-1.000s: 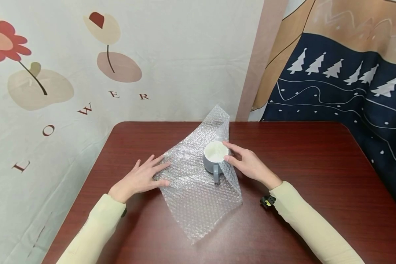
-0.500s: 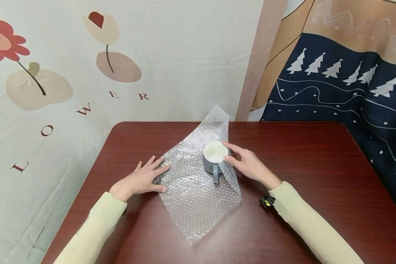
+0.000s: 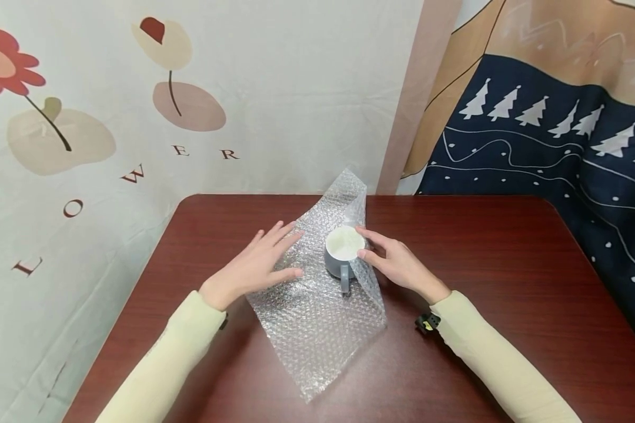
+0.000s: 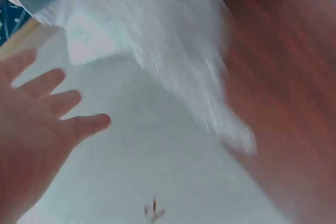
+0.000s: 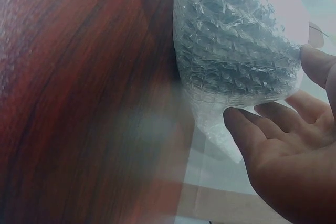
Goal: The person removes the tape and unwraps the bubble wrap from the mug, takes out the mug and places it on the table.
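A grey mug (image 3: 336,265) with a white inside stands upright on a sheet of bubble wrap (image 3: 317,341), its handle toward the person. The sheet's right part is folded up against the mug's right side. There the right hand (image 3: 399,261) holds this flap to the mug, thumb and fingers spread along the side near the rim. Bubble wrap covers the mug's side in the right wrist view, with the right hand's fingertips (image 5: 233,115) against it. The left hand (image 3: 254,264), fingers straight and spread, is over the sheet's left part, apart from the mug; contact with the sheet is unclear.
The dark red wooden table (image 3: 481,247) extends on both sides of the sheet. Behind it hangs a pale cloth (image 3: 296,88) with flowers and letters, and a navy cloth (image 3: 508,153) with white trees hangs at the right.
The left hand has left the sheet's left edge and moved right and away from the person, closer to the mug. The right hand and mug have hardly moved.
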Demonstrator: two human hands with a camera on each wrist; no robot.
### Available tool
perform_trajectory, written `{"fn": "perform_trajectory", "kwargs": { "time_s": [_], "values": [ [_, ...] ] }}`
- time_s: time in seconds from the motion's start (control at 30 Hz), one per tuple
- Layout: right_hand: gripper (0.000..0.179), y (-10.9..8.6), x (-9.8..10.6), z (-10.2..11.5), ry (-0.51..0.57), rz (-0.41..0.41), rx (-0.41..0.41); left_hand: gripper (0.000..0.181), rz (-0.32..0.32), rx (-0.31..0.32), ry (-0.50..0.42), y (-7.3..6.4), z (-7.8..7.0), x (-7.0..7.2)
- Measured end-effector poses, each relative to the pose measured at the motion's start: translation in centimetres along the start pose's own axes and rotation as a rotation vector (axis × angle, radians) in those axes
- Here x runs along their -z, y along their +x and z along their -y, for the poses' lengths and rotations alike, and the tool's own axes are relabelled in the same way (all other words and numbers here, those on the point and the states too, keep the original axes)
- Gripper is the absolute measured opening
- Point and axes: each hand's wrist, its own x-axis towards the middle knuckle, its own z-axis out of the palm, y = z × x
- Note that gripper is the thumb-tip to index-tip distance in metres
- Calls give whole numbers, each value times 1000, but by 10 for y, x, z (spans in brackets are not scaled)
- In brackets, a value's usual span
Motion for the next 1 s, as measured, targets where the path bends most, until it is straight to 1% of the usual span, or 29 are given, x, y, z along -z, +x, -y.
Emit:
{"fn": "perform_trajectory", "kwargs": {
  "time_s": [0.07,0.17,0.27,0.33,0.43,0.53,0.6,0.73,0.87,1.0],
  "values": [
    [58,0,0,-1,2,-2,2,86,-17,-16,-130,11,-9,-6],
    [58,1,0,-1,8,-3,2,91,-24,-13,-303,28,-22,-16],
    [58,1,0,-1,14,1,0,94,-18,15,-386,43,-31,-25],
    [59,0,0,-1,14,6,-1,95,-10,48,-419,50,-34,-29],
    [59,-1,0,-1,14,10,-1,99,-1,78,-459,57,-35,-32],
    [59,0,0,-2,10,8,6,100,4,86,-480,62,-32,-35],
    [58,0,0,-2,9,7,8,97,3,89,-490,64,-29,-37],
    [59,1,0,-1,12,7,8,86,-7,69,-516,65,-24,-42],
    [59,1,-1,-2,13,3,6,78,-25,31,-594,66,-24,-46],
    [61,1,-2,-4,7,-10,-2,77,-27,24,-664,68,-24,-49]
  ]
}}
